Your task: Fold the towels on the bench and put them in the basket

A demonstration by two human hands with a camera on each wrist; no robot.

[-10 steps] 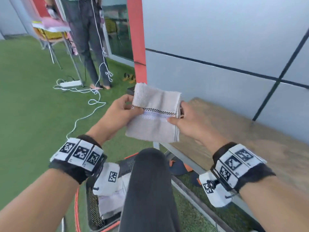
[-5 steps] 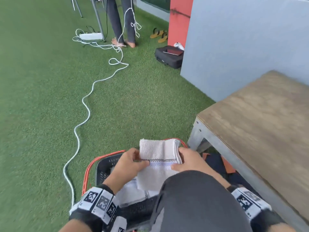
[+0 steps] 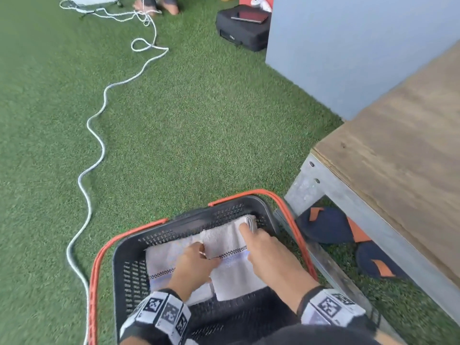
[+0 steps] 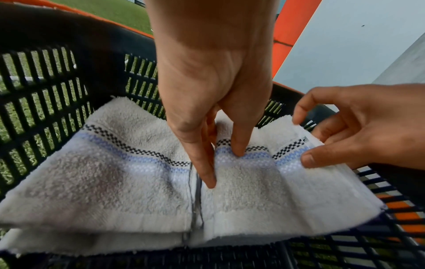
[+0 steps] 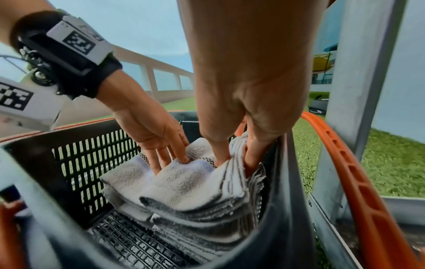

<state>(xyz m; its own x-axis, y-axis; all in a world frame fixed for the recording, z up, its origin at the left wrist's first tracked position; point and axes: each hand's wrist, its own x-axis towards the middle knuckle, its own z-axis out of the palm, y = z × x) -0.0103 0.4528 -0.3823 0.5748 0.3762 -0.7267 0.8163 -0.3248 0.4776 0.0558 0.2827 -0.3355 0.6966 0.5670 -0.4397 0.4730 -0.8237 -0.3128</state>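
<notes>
A black slotted basket (image 3: 119, 257) with orange handles stands on the grass beside the wooden bench (image 3: 398, 158). Inside it on the right lies a folded white towel (image 3: 236, 282) with a checked and blue stripe, next to another folded towel (image 3: 161, 260) on the left. My left hand (image 3: 201, 255) pinches the right towel's left edge, thumb on top (image 4: 224, 168). My right hand (image 3: 251, 242) grips its right edge against the basket wall (image 5: 235, 166), thumb on the stripe. In the right wrist view the towel (image 5: 184, 185) tops a pile of folded layers.
The bench's metal leg (image 3: 306, 190) stands just right of the basket, with dark sandals (image 3: 331, 225) under it. A white cable (image 3: 97, 145) snakes over the grass at left. A black bag (image 3: 244, 28) and a person's feet (image 3: 159, 6) are far ahead.
Both hands have brought the folded towel down from chest height into the right side of the basket. The head view has tilted down onto the basket.
</notes>
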